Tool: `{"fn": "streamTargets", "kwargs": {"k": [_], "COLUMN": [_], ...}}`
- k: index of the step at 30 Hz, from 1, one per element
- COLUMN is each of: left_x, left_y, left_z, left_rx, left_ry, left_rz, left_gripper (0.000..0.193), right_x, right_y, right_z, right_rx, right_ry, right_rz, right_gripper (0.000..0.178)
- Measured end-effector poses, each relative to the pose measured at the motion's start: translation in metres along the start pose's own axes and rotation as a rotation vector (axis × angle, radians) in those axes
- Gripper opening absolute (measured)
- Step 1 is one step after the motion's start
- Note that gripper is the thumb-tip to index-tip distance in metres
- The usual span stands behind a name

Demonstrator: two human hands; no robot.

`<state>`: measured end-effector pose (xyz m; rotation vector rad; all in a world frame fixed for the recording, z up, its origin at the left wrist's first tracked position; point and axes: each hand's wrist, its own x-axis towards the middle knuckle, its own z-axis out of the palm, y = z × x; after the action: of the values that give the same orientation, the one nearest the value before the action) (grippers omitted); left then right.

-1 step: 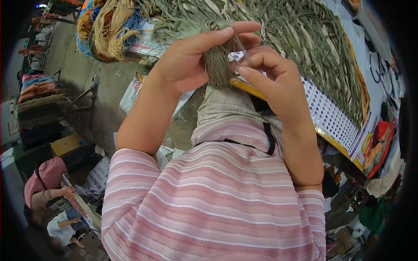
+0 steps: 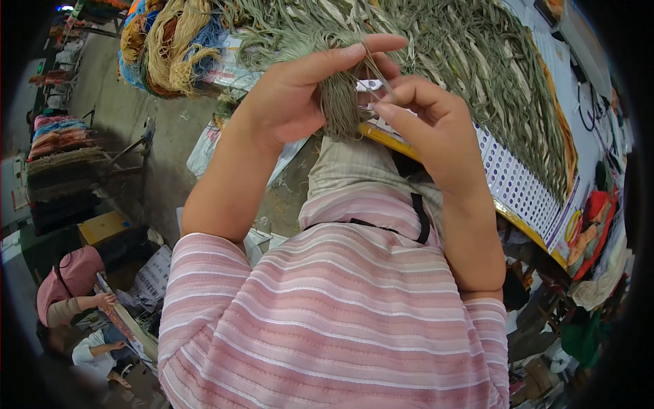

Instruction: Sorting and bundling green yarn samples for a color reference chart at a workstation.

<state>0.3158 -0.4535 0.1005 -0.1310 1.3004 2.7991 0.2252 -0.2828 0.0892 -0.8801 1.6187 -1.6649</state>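
My left hand (image 2: pixel 283 95) is closed around a hanging bundle of grey-green yarn (image 2: pixel 340 112), its index finger stretched out past the top. A few loose strands (image 2: pixel 375 67) run down from that finger toward my right hand (image 2: pixel 436 126). Thumb and forefinger of the right hand pinch these strands, just to the right of the bundle. Beyond both hands, more grey-green skeins (image 2: pixel 470 82) lie spread over the table. The far fingers of my left hand are partly hidden by yarn.
Beige, blue and orange skeins (image 2: pixel 180 41) lie at the table's far left end. A white sheet with purple dots (image 2: pixel 521 180) covers the near table edge, which has yellow trim. Red and white yarn (image 2: pixel 599 232) hangs at the right. Two people (image 2: pixel 75 279) work at lower left.
My right hand has shifted slightly to the right, and the strands between the hands look straighter. The left hand and the bundle have barely moved.
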Motion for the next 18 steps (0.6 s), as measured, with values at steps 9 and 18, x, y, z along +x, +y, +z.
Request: {"fn": "streamTargets", "kwargs": {"k": [9, 18], "left_x": [-0.039, -0.242], "left_y": [0.033, 0.138], "left_z": [-0.094, -0.271], "left_rx": [0.034, -0.566], "left_ry": [-0.458, 0.287], "left_rz": [0.06, 0.758], "left_gripper": [0.017, 0.034], "right_x": [-0.035, -0.387], "right_y": [-0.021, -0.075], "right_z": [-0.15, -0.576], "right_rx": [0.931, 0.678], "right_ry": [-0.156, 1.201], "right_rz": [-0.035, -0.3], "right_gripper": [0.024, 0.036]}}
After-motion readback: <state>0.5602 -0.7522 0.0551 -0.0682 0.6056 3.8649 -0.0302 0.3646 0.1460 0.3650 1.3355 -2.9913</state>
